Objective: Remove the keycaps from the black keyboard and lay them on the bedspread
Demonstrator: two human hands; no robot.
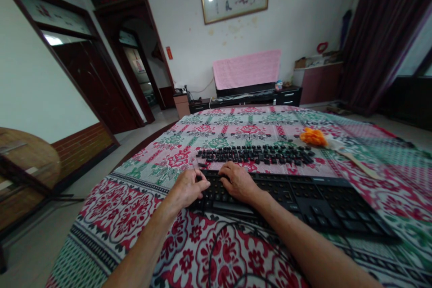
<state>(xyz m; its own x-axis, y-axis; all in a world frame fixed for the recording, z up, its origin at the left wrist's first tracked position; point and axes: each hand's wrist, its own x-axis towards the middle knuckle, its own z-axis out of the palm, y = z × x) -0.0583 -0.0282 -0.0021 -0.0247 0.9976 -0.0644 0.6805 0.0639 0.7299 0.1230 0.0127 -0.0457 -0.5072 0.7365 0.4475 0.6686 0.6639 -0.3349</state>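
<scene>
A black keyboard lies on the patterned tablecloth; many of its keycaps are off, baring the small key sockets. Over its left end my left hand is closed, pinching a thin, pointed metal tool whose exact kind is hard to make out. Just right of it, my right hand rests on the keyboard's upper left part, fingers bent and slightly apart, the thumb hidden. Behind the keyboard, loose black keycaps are laid out in rows. A black cable loops across the cloth in front.
A brush with orange bristles and a pale handle lies at the right on the tablecloth. Beyond the table stand a low black cabinet and a screen under a pink towel. A round wooden tabletop leans at the left.
</scene>
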